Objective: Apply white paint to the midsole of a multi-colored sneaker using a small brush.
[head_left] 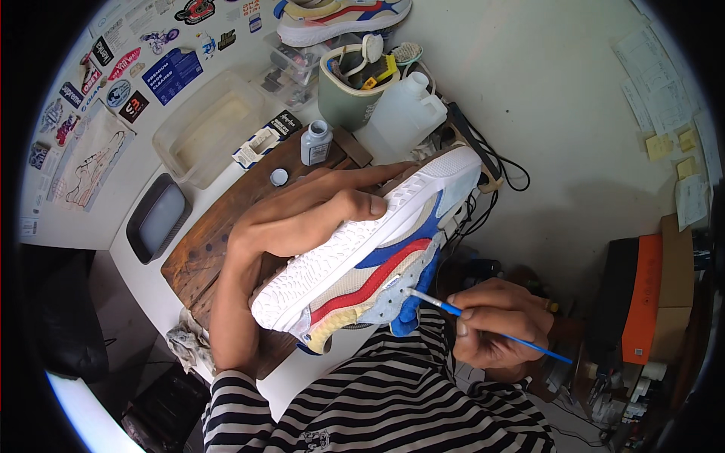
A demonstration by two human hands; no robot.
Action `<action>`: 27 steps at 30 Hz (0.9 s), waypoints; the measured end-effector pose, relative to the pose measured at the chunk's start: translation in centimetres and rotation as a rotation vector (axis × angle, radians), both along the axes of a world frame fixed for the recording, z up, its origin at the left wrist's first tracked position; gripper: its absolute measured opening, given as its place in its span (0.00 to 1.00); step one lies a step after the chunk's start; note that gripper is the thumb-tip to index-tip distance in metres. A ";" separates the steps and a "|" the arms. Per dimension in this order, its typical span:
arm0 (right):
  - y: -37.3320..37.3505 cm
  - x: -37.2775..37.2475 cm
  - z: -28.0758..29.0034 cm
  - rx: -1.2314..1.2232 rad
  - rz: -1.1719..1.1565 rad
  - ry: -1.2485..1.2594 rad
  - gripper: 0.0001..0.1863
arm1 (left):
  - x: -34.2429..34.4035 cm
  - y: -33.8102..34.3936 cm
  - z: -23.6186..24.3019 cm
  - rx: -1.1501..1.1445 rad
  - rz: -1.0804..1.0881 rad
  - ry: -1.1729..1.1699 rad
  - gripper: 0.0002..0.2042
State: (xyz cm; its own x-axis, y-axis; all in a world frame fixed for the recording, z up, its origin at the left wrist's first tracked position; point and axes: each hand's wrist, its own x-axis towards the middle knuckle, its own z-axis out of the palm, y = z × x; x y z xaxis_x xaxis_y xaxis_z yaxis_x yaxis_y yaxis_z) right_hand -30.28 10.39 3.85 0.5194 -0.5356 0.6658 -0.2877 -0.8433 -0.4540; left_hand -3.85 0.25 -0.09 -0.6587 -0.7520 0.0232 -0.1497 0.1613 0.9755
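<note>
A multicoloured sneaker point(377, 272) with white sole, blue and red stripes, cream panels and pale-blue lace area lies tilted on its side in the air, sole toward the upper left. My left hand point(302, 215) grips it by the sole, thumb pressed on the white edge, fingers partly hidden behind. My right hand point(502, 325) is closed on a slim paintbrush point(453, 308) with a blue handle, its tip touching the pale-blue panel near the eyelets. Beyond the shoe, a small open bottle point(316, 151) and a white cap point(279, 177) sit on a wooden board point(196, 257).
A clear plastic basin point(181, 151), dark container point(155, 219), green bucket point(340, 106) of brushes, white jug point(408, 113) and another sneaker point(343, 26) are at the back. Black cables point(506, 177) hang at the right, beside stacked orange and brown boxes point(642, 294). A crumpled rag point(185, 340) is at left.
</note>
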 end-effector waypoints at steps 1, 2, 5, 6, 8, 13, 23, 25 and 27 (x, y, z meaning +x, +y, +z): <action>0.1 -0.3 -0.1 0.004 -0.051 -0.004 0.08 | 0.0 0.0 -0.2 0.002 0.001 -0.001 0.38; 0.0 -0.3 0.0 0.005 -0.102 -0.007 0.07 | 0.0 -0.2 -0.5 -0.001 -0.004 -0.001 0.38; 0.2 0.0 0.2 0.017 -0.020 -0.020 0.07 | 0.1 -0.3 -0.5 -0.008 -0.012 -0.004 0.38; 0.2 0.0 0.2 0.016 -0.023 -0.018 0.07 | 0.0 -0.4 -0.5 -0.013 -0.016 -0.008 0.38; 0.1 -0.1 0.1 0.023 -0.048 0.006 0.08 | -0.1 -0.3 -0.3 -0.010 -0.013 0.007 0.38; 0.6 -0.3 -0.1 0.054 -0.053 -0.014 0.12 | -0.1 -0.3 -0.4 -0.019 -0.014 0.008 0.38; 0.3 0.1 0.1 0.048 0.038 -0.002 0.08 | 0.1 0.0 0.3 0.005 -0.022 0.008 0.37; 0.5 -0.4 -0.2 0.046 -0.028 -0.007 0.08 | 0.2 0.0 0.4 0.015 -0.025 -0.019 0.37; 0.5 -0.4 -0.1 0.042 -0.093 -0.010 0.08 | 0.2 -0.1 0.3 -0.001 -0.027 0.013 0.36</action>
